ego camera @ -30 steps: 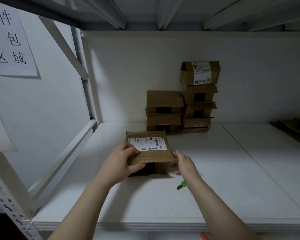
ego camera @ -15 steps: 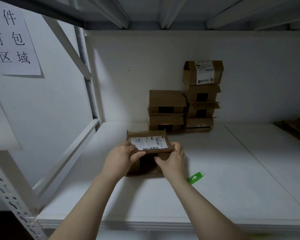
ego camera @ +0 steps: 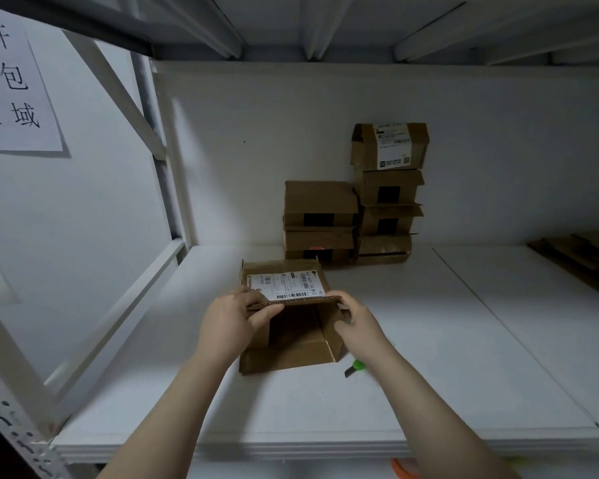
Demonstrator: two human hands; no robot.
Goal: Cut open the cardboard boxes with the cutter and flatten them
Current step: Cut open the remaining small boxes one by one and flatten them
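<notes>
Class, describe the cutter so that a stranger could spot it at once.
Start at the white shelf. Just right of the opened box's near corner lies the cutter. It is small and green, unlike the brown stacked boxes behind.

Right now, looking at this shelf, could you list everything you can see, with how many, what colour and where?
brown cardboard box with a white shipping label: one, brown, front middle of the shelf, lid raised
stacked brown cardboard boxes: six, brown, against the back wall, two in the left stack, four in the right
green cutter: one, green, on the shelf beside the right wrist
flat brown cardboard pieces: count unclear, brown, far right of the shelf
white paper sign with black characters: one, upper left wall
white shelf board: one, white, under everything
left hand: grips the lid's edge
right hand: holds the lid's right corner
</notes>
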